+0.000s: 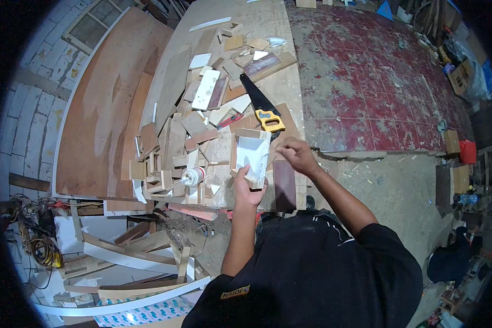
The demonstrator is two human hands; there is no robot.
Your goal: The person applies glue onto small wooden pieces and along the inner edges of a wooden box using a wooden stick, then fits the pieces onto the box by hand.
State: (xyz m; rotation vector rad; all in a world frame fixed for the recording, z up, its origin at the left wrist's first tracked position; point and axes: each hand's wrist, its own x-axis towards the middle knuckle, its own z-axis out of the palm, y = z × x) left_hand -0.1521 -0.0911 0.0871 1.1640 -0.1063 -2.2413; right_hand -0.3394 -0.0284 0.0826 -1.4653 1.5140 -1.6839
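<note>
My left hand (248, 188) grips the near end of a small wooden box (251, 151) with a white inside, its thumb over the rim. The box is tilted above the workbench's near edge. Just right of the box, my right hand (297, 155) is closed with its fingers pinched together; whatever they may hold is too small to make out. A handsaw (265, 112) with a black blade and yellow handle lies beyond the box. Left of my left hand is a white bottle (193, 176) among the offcuts. A dark reddish board (284, 186) lies below my right hand.
Wood offcuts (194, 123) cover much of the workbench (292, 33), with a small red tool (230, 120) among them. A large brown panel (101, 109) leans along the left. Scrap strips (131, 254) are piled at the lower left. Red tiled floor (366, 82) stretches off to the right.
</note>
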